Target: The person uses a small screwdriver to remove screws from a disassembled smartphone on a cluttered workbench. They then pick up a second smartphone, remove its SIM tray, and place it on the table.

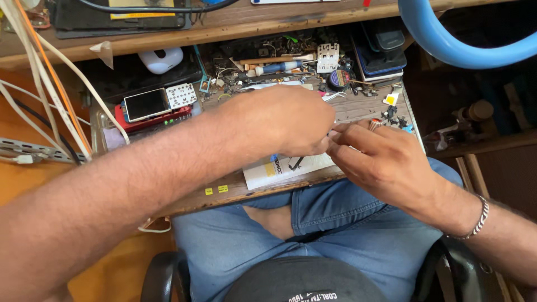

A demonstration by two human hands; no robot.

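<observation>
Two hands, the left hand (291,120) and right hand (380,159), meet fingertip to fingertip over one white booklet (279,168), fingers curled together, pinching something too small to identify.

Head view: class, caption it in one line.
Left hand and right hand meet over white paper on a cluttered wooden workbench.

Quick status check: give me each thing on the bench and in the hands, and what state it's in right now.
Left hand: closed into a pinching grip; what it holds is hidden.
Right hand: fingers curled, meeting the left hand's fingertips.
White booklet: lying flat under the hands, partly covered.
Small phone: lying face up, screen dark.
Keypad: loose, resting beside the phone.
Screwdriver: lying flat among the parts.
Drawer tray: pulled out over the lap.
</observation>
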